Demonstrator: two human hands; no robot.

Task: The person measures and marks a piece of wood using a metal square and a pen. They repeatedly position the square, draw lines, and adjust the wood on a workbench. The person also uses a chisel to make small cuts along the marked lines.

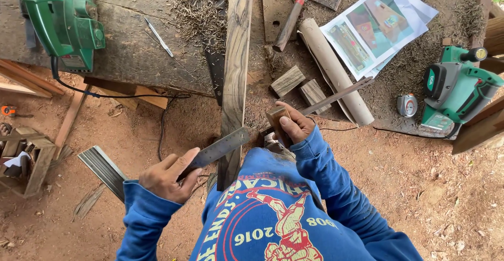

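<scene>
My left hand (167, 176) grips one end of a metal ruler (220, 147) that slants up to the right and lies across a long narrow wooden plank (234, 72). The plank runs from the workbench down toward my body. My right hand (294, 126) holds the wooden stock of a try square (276, 123) on the plank's right side. Its metal blade (338, 94) stretches up and right over the bench. I wear a blue long-sleeved shirt.
A rough workbench (131, 51) carries a green power tool (65, 22) at left, another green power tool (454, 90) at right, printed colour sheets (378, 25), a cardboard tube (336, 69), small wood blocks (299, 87), a chisel (290, 22) and a tape measure (407, 105). Red dirt ground lies below.
</scene>
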